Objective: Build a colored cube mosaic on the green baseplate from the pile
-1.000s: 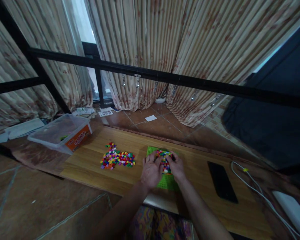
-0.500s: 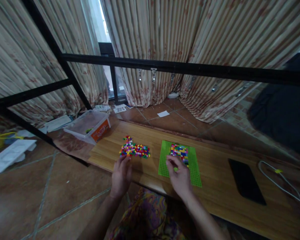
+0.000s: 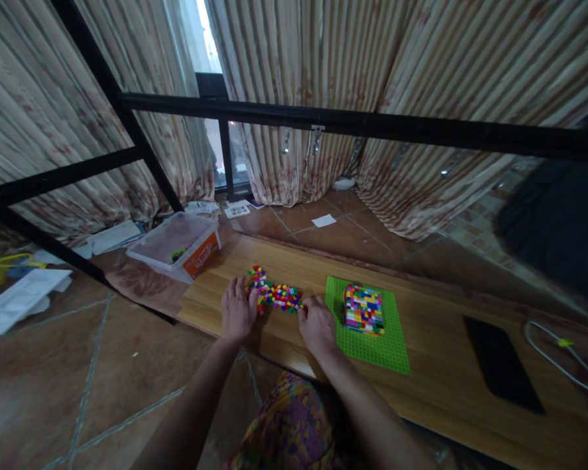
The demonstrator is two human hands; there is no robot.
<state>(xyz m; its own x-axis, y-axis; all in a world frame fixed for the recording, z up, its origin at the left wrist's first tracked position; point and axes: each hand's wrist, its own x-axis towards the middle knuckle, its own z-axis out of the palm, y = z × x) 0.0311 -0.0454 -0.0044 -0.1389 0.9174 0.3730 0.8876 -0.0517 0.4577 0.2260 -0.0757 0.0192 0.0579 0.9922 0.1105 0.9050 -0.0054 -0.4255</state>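
Hands: 2, both bare. The left hand (image 3: 238,312) lies palm down at the left end of the bricks, fingers loosely spread and resting on them. The right hand (image 3: 317,324) sits at the right end, fingers curled; whether they pinch a brick I cannot tell.
Bricks (image 3: 273,295): 1 loose heap of many small plastic pieces, too many to count, in red, yellow, pink, green and blue. It lies on the board between the 2 hands.
Baseplate (image 3: 387,343): 1, flat, green, studded, square, just right of the right hand.
Block (image 3: 363,309): 1 squarish built stack of mixed colours on the baseplate.
Board (image 3: 421,385): 1 long wood-grain plank on a tiled floor.
Box (image 3: 176,245): 1 clear plastic tub with an orange label, at the board's left end.
Phone (image 3: 502,362): 1 flat black slab, well right.
Cable (image 3: 558,362): 1, white.
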